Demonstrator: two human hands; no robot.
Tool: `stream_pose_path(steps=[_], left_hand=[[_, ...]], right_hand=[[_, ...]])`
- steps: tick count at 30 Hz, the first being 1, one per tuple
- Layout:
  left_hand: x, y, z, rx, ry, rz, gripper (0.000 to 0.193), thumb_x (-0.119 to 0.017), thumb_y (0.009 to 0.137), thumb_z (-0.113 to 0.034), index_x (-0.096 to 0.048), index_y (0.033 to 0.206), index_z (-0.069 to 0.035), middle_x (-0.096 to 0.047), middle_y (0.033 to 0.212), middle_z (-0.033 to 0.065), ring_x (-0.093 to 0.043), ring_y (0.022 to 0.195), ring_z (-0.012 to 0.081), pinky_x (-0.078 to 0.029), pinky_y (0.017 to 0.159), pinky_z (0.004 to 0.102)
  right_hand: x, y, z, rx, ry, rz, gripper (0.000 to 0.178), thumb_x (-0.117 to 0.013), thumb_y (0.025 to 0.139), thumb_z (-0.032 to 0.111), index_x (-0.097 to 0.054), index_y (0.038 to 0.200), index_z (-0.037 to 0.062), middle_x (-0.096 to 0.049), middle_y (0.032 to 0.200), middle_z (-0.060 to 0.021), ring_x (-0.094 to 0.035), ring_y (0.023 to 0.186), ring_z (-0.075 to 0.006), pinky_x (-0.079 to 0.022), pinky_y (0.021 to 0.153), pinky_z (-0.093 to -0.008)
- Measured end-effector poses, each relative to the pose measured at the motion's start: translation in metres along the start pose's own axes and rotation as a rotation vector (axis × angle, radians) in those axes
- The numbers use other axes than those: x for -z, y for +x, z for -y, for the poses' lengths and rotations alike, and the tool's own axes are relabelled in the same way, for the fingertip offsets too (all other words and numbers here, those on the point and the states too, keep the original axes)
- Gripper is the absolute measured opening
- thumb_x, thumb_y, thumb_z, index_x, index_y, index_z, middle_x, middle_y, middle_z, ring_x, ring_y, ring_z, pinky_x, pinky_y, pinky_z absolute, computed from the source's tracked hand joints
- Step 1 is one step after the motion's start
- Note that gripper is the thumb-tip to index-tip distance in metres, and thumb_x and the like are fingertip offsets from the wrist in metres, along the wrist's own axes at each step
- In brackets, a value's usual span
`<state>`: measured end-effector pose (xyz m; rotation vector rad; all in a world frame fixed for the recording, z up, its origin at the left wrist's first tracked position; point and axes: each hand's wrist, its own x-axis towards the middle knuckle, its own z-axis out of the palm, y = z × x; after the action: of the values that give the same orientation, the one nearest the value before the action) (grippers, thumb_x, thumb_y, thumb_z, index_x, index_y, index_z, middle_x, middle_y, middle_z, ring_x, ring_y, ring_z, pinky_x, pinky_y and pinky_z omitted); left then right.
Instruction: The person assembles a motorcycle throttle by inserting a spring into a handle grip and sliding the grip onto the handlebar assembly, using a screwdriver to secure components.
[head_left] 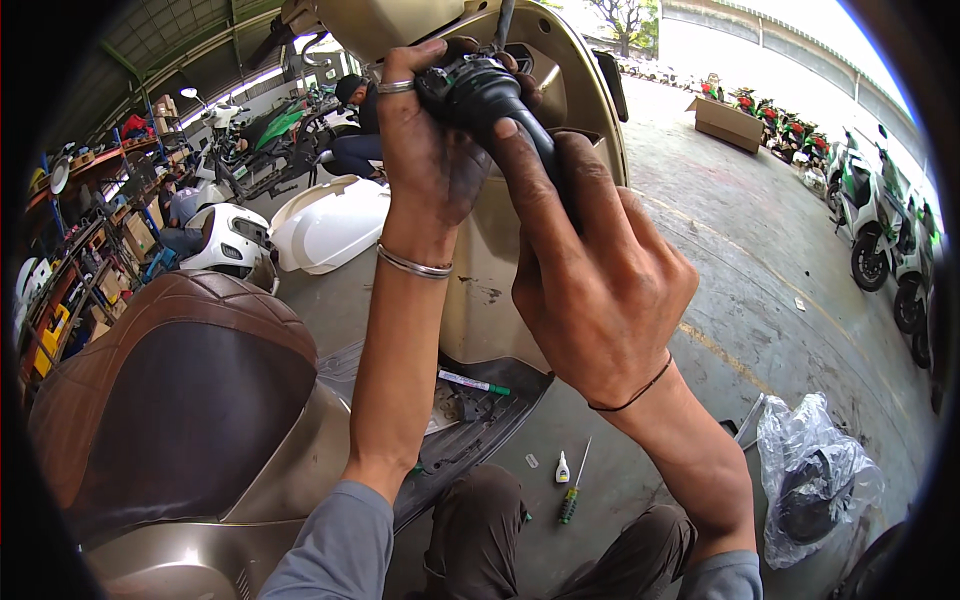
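Note:
In front of the gold scooter's leg shield point(480, 300), I hold up a black handlebar grip point(528, 122) with a switch housing point(478, 85) at its upper end. My left hand point(430, 150) is closed around the housing, ring and bracelet showing, its fingertips partly hidden behind it. My right hand point(612, 280) closes on the grip, index finger laid along its upper side; its thumb is hidden. A dark cable point(503, 25) rises beside the housing. Below my hands, a green-capped marker point(473, 382) lies on the black footboard point(480, 435).
The brown scooter seat point(200, 390) stands at left. On the floor are a screwdriver point(573, 485), a small white bottle point(562, 467) and a plastic-wrapped part point(815, 480). White body panels point(330, 222), loaded shelves point(100, 280) and another person point(358, 130) are farther left. Scooters point(875, 215) line the right.

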<state>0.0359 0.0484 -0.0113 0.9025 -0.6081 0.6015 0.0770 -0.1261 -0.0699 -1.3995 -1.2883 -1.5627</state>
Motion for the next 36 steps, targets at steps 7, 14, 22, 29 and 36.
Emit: stream_pose_path(steps=[7, 14, 22, 29, 36], left_hand=[[-0.001, 0.0, 0.001, -0.036, 0.057, 0.005, 0.036, -0.054, 0.09, -0.033, -0.065, 0.099, -0.001, -0.065, 0.1, 0.0234, -0.064, 0.094, 0.0336, -0.053, 0.093, 0.0441], [-0.001, 0.0, 0.0, -0.059, 0.078, -0.038, 0.036, -0.054, 0.089, -0.033, -0.065, 0.1, -0.001, -0.065, 0.1, 0.0236, -0.065, 0.094, 0.0336, -0.054, 0.09, 0.0441], [0.002, 0.0, 0.001, -0.057, 0.014, 0.043, 0.036, -0.053, 0.09, -0.033, -0.066, 0.101, 0.0, -0.065, 0.101, 0.024, -0.064, 0.094, 0.0341, -0.054, 0.091, 0.044], [0.007, -0.001, 0.005, -0.046, -0.116, 0.096, 0.037, -0.056, 0.088, -0.032, -0.065, 0.104, -0.001, -0.06, 0.111, 0.0261, -0.061, 0.101, 0.0355, -0.053, 0.094, 0.0454], [0.006, -0.003, 0.021, -0.157, -0.211, 0.094, 0.04, -0.056, 0.085, -0.034, -0.065, 0.106, -0.002, -0.059, 0.118, 0.0251, -0.057, 0.116, 0.0355, -0.042, 0.107, 0.0502]], right_hand=[[0.003, 0.001, 0.0, -0.005, -0.006, 0.006, 0.05, -0.062, 0.073, 0.014, -0.067, 0.123, 0.0113, -0.064, 0.108, -0.0121, -0.059, 0.071, -0.0148, -0.049, 0.052, -0.0252], [0.003, 0.002, 0.002, -0.058, 0.033, 0.031, 0.059, -0.064, 0.068, 0.006, -0.065, 0.127, 0.0172, -0.065, 0.11, -0.0099, -0.064, 0.076, -0.019, -0.052, 0.058, -0.0288], [0.002, 0.003, 0.005, -0.004, -0.012, 0.005, 0.052, -0.061, 0.072, 0.015, -0.067, 0.123, 0.0126, -0.064, 0.109, -0.011, -0.058, 0.071, -0.0141, -0.048, 0.053, -0.024], [0.0, 0.0, 0.011, -0.021, -0.043, -0.008, 0.058, -0.062, 0.066, 0.007, -0.068, 0.123, 0.0163, -0.066, 0.11, -0.0098, -0.057, 0.068, -0.0142, -0.048, 0.053, -0.0252], [-0.008, -0.005, 0.015, 0.024, -0.106, -0.046, 0.059, -0.065, 0.063, 0.007, -0.071, 0.12, 0.0189, -0.067, 0.115, -0.0092, -0.054, 0.066, -0.0136, -0.046, 0.053, -0.0246]])
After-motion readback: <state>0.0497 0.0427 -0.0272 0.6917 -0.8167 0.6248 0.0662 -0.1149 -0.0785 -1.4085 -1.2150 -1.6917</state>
